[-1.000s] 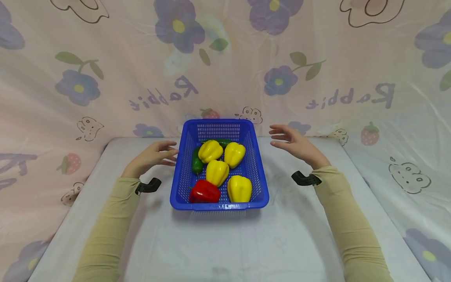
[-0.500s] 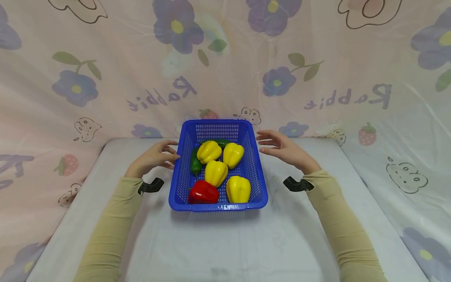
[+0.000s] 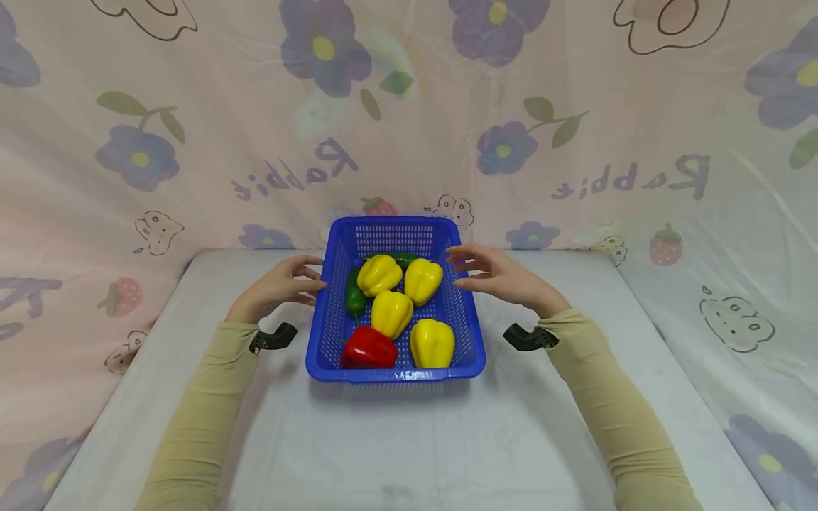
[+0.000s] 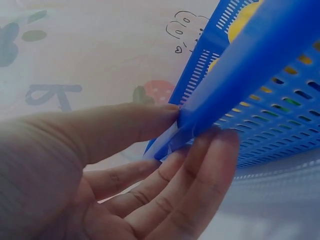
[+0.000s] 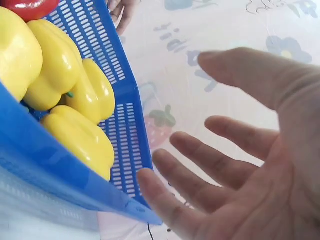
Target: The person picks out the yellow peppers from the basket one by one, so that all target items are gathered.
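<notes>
A blue plastic basket (image 3: 396,376) with slotted walls stands on the table. Inside lie several yellow bell peppers (image 3: 392,314), a red bell pepper (image 3: 369,348) and two long green peppers (image 3: 356,292). At its left side, my left hand (image 3: 277,287) holds the rim; in the left wrist view the thumb (image 4: 145,122) is on the rim and the fingers (image 4: 210,175) lie under it. My right hand (image 3: 505,277) is beside the right rim, its fingers spread. The right wrist view shows those fingers (image 5: 185,172) gripping nothing, close to the basket's edge.
A white cloth covers the table (image 3: 396,447). Behind it and at both sides hangs a pale curtain (image 3: 422,128) with printed flowers and rabbits. Black camera mounts (image 3: 530,338) stick out from both wrists.
My right hand has moved left, from well apart to the basket's right rim. The left hand has shifted slightly right onto the left rim. Basket and peppers stay in place.
</notes>
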`<action>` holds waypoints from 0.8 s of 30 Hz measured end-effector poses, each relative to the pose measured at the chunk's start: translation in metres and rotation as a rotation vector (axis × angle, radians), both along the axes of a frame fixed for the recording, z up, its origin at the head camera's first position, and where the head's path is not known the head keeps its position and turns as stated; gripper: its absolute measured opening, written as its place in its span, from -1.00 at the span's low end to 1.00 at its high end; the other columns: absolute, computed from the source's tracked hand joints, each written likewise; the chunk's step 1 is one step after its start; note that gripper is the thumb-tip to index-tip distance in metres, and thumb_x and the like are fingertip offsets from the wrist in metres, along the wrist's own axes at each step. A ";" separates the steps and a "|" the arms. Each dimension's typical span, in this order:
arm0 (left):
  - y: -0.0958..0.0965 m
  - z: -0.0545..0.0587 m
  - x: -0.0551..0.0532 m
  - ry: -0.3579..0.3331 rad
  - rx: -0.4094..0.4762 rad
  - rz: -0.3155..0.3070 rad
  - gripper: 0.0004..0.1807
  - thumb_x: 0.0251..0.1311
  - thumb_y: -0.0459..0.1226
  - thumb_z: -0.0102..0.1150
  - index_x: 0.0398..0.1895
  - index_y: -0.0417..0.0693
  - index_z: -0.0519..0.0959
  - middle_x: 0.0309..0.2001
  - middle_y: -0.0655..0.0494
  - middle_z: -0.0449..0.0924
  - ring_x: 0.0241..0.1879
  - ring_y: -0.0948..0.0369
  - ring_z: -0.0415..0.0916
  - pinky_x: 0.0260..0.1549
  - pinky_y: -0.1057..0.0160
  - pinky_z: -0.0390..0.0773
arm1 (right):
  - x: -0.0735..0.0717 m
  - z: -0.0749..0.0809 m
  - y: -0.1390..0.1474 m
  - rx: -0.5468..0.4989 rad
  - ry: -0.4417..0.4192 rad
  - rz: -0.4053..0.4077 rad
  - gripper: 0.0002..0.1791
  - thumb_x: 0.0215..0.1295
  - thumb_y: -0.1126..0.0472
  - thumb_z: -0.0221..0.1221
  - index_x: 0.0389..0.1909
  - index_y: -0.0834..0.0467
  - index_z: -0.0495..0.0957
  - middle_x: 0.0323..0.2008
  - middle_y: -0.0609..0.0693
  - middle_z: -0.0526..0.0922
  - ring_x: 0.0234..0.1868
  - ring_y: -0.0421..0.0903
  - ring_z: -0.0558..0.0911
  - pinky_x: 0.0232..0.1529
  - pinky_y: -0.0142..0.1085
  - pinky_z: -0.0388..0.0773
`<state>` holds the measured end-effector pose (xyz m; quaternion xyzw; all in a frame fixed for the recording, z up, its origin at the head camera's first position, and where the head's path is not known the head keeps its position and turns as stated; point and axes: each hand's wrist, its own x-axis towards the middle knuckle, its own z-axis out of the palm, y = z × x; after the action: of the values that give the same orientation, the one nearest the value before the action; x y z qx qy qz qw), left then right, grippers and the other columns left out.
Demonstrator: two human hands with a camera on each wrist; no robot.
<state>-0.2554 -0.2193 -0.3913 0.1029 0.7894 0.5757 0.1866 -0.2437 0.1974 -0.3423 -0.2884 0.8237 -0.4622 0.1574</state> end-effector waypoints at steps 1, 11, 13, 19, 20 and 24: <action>0.000 0.000 0.000 -0.006 0.001 0.004 -0.35 0.26 -0.35 0.19 0.35 -0.24 0.15 0.01 -0.30 0.36 -0.24 -0.02 0.59 -0.11 -0.09 0.56 | 0.000 0.000 -0.002 0.005 -0.009 0.013 -0.34 0.30 0.09 0.22 0.36 0.13 0.23 0.27 0.17 0.33 0.26 0.13 0.35 0.21 -0.01 0.37; 0.001 0.002 0.000 -0.064 0.036 0.015 -0.36 0.27 -0.35 0.18 0.34 -0.28 0.14 -0.02 -0.27 0.37 -0.23 0.04 0.59 -0.16 -0.04 0.61 | 0.002 0.000 -0.016 0.063 -0.074 0.086 -0.34 0.27 0.08 0.26 0.35 0.08 0.26 0.32 0.11 0.30 0.25 0.00 0.39 0.21 -0.08 0.39; 0.001 0.001 0.001 -0.073 0.035 0.011 -0.38 0.28 -0.34 0.17 0.32 -0.31 0.15 -0.05 -0.24 0.39 -0.23 0.06 0.58 -0.18 0.01 0.62 | 0.001 -0.002 -0.017 0.062 -0.085 0.092 -0.33 0.28 0.11 0.25 0.35 0.12 0.24 0.32 0.12 0.30 0.25 0.03 0.38 0.20 -0.07 0.39; 0.001 0.002 0.000 -0.083 0.005 0.003 -0.39 0.30 -0.30 0.15 0.32 -0.34 0.16 -0.04 -0.24 0.43 -0.21 0.07 0.59 -0.17 0.04 0.62 | 0.001 -0.007 -0.021 0.088 -0.106 0.128 -0.27 0.23 0.14 0.29 0.36 0.24 0.21 0.30 0.13 0.31 0.25 0.09 0.38 0.18 -0.07 0.41; 0.001 0.002 0.000 -0.082 0.000 -0.001 -0.38 0.31 -0.29 0.15 0.33 -0.34 0.15 -0.03 -0.25 0.43 -0.20 0.06 0.58 -0.16 0.03 0.62 | 0.001 -0.008 -0.022 0.102 -0.105 0.134 -0.26 0.22 0.13 0.31 0.36 0.23 0.22 0.29 0.12 0.32 0.25 0.08 0.39 0.17 -0.09 0.42; 0.002 0.003 -0.001 -0.080 -0.008 -0.011 -0.38 0.31 -0.30 0.15 0.33 -0.34 0.15 -0.02 -0.28 0.42 -0.19 0.05 0.58 -0.15 0.01 0.61 | -0.001 -0.012 -0.025 0.154 -0.096 0.167 -0.24 0.17 0.13 0.35 0.34 0.23 0.25 0.27 0.15 0.35 0.24 0.09 0.40 0.15 -0.07 0.45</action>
<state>-0.2562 -0.2178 -0.3886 0.0836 0.7829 0.5752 0.2218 -0.2445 0.1723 -0.3545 -0.3205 0.8214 -0.3963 0.2561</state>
